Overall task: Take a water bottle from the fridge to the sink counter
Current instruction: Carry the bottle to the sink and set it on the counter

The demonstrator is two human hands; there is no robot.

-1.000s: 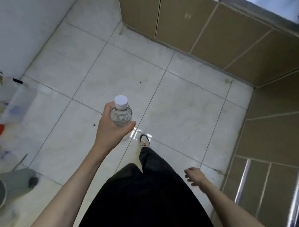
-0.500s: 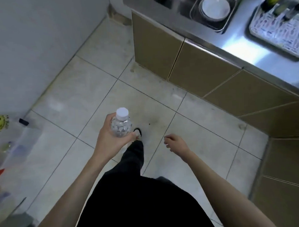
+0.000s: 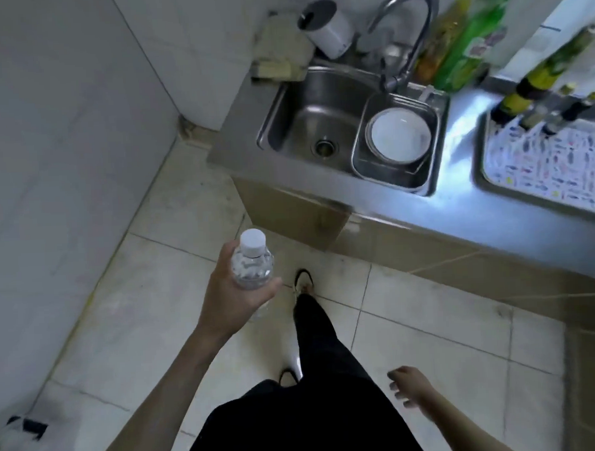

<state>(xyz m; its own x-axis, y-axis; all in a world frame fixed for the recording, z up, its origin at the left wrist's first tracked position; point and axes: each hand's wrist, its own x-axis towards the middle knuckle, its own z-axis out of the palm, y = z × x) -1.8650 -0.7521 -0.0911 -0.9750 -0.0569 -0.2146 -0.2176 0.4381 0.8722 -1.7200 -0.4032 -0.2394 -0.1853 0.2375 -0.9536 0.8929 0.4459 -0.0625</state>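
Note:
A clear plastic water bottle (image 3: 252,263) with a white cap stands upright in my left hand (image 3: 232,296), which is wrapped around its body, out over the tiled floor. My right hand (image 3: 410,385) hangs low at the right with loose, parted fingers and holds nothing. Ahead and to the right runs the steel sink counter (image 3: 459,215), its sink (image 3: 313,112) at the left end. The bottle is short of the counter's front edge and lower than its top.
A steel basket holding a white bowl (image 3: 398,135) sits in the sink's right side under the faucet (image 3: 405,29). Green bottles (image 3: 465,37), a white canister (image 3: 330,28), a cloth (image 3: 281,50) and a patterned tray (image 3: 546,166) with dark bottles crowd the counter. A white wall is at left.
The view has tilted up and I have stepped closer, so the whole sink and counter now show. My right hand dropped back to my side. The bottle stays in my left hand.

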